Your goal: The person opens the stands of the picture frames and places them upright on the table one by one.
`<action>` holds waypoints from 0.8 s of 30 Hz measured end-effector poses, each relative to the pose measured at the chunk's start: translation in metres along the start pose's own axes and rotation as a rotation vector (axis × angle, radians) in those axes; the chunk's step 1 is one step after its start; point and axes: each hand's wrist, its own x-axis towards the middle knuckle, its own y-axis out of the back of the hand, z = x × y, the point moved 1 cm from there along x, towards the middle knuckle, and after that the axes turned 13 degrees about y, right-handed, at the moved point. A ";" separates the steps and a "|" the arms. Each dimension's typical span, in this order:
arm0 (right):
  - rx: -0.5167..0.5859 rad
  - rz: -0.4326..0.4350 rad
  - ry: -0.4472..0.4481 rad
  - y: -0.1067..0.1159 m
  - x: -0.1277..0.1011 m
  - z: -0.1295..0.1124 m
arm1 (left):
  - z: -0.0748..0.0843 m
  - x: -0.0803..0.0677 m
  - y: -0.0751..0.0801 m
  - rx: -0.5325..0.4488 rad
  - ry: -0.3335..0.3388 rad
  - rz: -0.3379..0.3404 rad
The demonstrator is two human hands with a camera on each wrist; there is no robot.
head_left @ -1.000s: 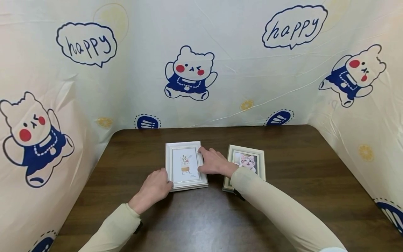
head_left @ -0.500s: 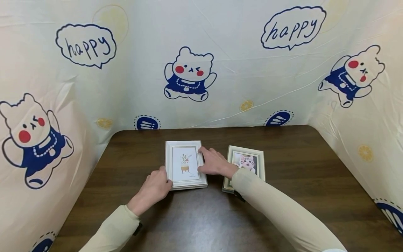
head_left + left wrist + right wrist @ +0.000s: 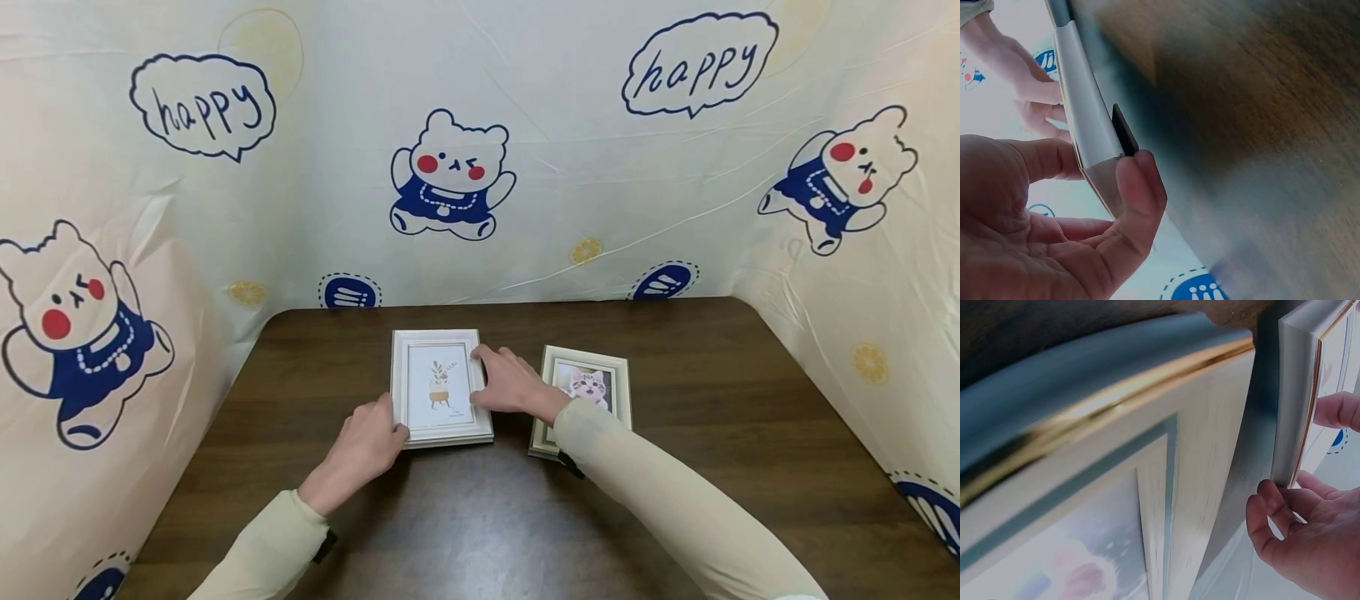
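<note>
A white picture frame (image 3: 441, 387) with a plant print is tilted up off the dark wooden table (image 3: 675, 392), its top edge raised. My left hand (image 3: 365, 446) grips its lower left corner, thumb on the front and fingers behind, as the left wrist view shows on the frame's edge (image 3: 1088, 119). My right hand (image 3: 508, 385) holds the frame's right edge (image 3: 1294, 394) with curled fingers. A second frame (image 3: 588, 392) with a cat picture lies flat just right of my right hand; the same cat frame (image 3: 1116, 487) fills the right wrist view.
Cream cloth printed with bears and "happy" bubbles (image 3: 480, 167) walls the table at the back and both sides. The table's near edge lies below my arms.
The white frame's top edge has lifted slightly and the frame has shifted a little toward the back. Both hands kept their hold on it.
</note>
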 end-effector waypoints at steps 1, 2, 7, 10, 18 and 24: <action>0.002 0.001 -0.001 0.000 0.000 0.000 | 0.000 0.000 0.001 -0.010 -0.001 -0.005; 0.005 0.003 -0.001 0.001 -0.001 -0.001 | 0.000 0.001 0.002 -0.020 -0.006 -0.007; 0.023 0.011 -0.002 0.002 -0.002 -0.002 | -0.001 0.001 0.008 -0.038 -0.017 -0.020; 0.026 0.009 -0.004 0.003 -0.003 -0.002 | -0.002 0.000 0.011 -0.036 -0.015 -0.037; 0.025 0.025 0.004 0.005 -0.006 -0.003 | -0.004 0.001 0.013 -0.064 -0.012 -0.048; 0.015 0.037 0.005 0.007 -0.006 -0.003 | -0.004 0.000 0.014 -0.102 -0.008 -0.052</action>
